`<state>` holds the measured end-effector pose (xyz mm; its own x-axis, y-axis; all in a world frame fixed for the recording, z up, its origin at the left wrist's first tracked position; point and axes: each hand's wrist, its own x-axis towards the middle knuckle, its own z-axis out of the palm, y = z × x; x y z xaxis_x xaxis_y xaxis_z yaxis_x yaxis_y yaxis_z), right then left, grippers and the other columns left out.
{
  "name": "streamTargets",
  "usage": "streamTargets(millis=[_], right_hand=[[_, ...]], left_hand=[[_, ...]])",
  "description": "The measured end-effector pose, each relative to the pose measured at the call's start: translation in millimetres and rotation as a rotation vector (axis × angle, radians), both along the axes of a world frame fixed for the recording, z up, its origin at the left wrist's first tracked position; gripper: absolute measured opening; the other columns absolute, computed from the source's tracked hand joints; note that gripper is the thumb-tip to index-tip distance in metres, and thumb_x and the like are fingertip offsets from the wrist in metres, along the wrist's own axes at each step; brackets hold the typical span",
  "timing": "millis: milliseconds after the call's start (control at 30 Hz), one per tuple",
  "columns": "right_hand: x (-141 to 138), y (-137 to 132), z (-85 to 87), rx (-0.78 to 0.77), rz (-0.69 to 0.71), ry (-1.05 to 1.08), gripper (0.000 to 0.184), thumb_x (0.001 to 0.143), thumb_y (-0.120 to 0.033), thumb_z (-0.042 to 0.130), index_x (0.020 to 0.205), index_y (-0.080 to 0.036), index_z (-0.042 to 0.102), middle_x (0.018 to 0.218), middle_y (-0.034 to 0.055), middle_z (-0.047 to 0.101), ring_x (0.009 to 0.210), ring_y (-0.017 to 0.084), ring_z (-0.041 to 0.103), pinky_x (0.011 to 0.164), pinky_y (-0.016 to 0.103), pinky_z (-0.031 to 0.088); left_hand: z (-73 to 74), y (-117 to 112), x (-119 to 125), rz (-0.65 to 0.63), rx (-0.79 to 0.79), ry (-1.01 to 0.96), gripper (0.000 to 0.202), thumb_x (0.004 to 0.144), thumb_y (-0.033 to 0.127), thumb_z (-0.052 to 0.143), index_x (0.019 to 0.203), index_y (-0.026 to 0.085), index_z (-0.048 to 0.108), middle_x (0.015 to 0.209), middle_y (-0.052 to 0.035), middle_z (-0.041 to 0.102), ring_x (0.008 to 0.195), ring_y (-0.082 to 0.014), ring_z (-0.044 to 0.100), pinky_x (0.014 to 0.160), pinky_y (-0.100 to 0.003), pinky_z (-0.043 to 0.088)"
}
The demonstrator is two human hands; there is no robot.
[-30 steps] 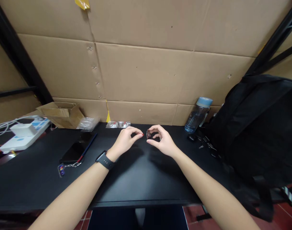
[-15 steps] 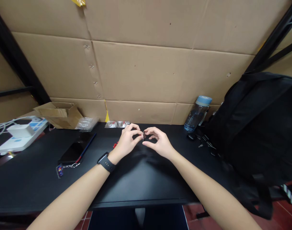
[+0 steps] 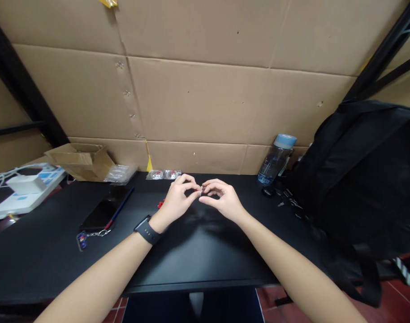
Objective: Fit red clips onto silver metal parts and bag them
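Above the middle of the black desk, my left hand [image 3: 182, 196] pinches a small thin piece [image 3: 201, 192] between thumb and fingertips. It is seen nearly edge-on, with a shiny face and a touch of red near the fingertips; its kind is too small to make out. My right hand [image 3: 222, 197] curls its thumb and fingers around the piece's other side, fingertips against it. A small red thing [image 3: 161, 203] lies on the desk, partly hidden behind my left hand. Several flat clear packets [image 3: 163, 174] with red marks lie beyond, by the cardboard wall.
To the left are a phone [image 3: 105, 210] with a keychain [image 3: 81, 241], an open cardboard box [image 3: 82, 163], plastic bags [image 3: 121, 173] and a white power strip [image 3: 26, 197]. A water bottle [image 3: 276, 159], keys [image 3: 288, 197] and a black backpack [image 3: 366, 179] stand or lie to the right.
The thin piece has turned slightly in my fingers and shows less of itself. My right fingers sit a little closer around it. The view has shifted slightly.
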<state>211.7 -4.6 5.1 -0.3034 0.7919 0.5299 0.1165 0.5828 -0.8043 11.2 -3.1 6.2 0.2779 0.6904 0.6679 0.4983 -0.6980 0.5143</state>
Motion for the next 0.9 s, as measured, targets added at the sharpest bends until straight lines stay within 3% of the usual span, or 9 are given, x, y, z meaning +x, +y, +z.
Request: streamTargets(millis=[133,333,533,733,900], right_hand=[[2,2,0.8,-0.025,-0.018,0.014,0.022,0.087,-0.043,0.071,0.087,-0.022,0.075,0.110,0.0078,0.065,0.098,0.020,0.067,0.086,0.035,0.059],[5,5,-1.4,0.035,-0.105,-0.109,0.018,0.085,-0.038,0.071,0.083,-0.020,0.075,0.105,0.0071,0.064,0.090,0.018,0.066,0.077,0.031,0.057],[6,4,-1.5,0.035,-0.103,-0.189,0.012,0.085,-0.032,0.069,0.083,-0.021,0.074,0.103,0.0055,0.064,0.088,0.016,0.064,0.073,0.029,0.054],[6,4,0.8,0.008,-0.062,-0.223,0.007,0.082,-0.023,0.067,0.077,-0.020,0.071,0.104,0.0044,0.061,0.088,0.015,0.062,0.075,0.029,0.052],[13,3,5.3,0.192,-0.158,-0.444,0.007,0.078,-0.018,0.068,0.072,-0.021,0.067,0.104,0.0043,0.061,0.096,0.020,0.059,0.086,0.036,0.050]], left_hand=[[-0.8,1,-1,0.007,0.022,0.016,0.009,0.090,0.025,0.066,0.085,0.022,0.073,0.097,-0.0040,0.061,0.097,-0.0197,0.059,0.090,-0.035,0.046],[2.1,-3,2,0.035,0.033,0.033,0.010,0.091,0.028,0.067,0.086,0.023,0.074,0.097,-0.0040,0.061,0.099,-0.0207,0.058,0.092,-0.036,0.045],[2.8,-5,3,0.069,0.071,0.118,0.009,0.091,0.027,0.067,0.086,0.025,0.075,0.097,-0.0032,0.061,0.098,-0.0207,0.057,0.090,-0.037,0.042],[4.2,-7,2,0.027,0.072,0.200,0.007,0.091,0.029,0.067,0.088,0.026,0.073,0.102,-0.0026,0.062,0.104,-0.0214,0.056,0.093,-0.038,0.040],[8.4,-9,0,0.079,-0.005,0.156,0.020,0.100,0.028,0.050,0.103,0.026,0.069,0.113,-0.0049,0.061,0.111,-0.0225,0.054,0.098,-0.041,0.040]])
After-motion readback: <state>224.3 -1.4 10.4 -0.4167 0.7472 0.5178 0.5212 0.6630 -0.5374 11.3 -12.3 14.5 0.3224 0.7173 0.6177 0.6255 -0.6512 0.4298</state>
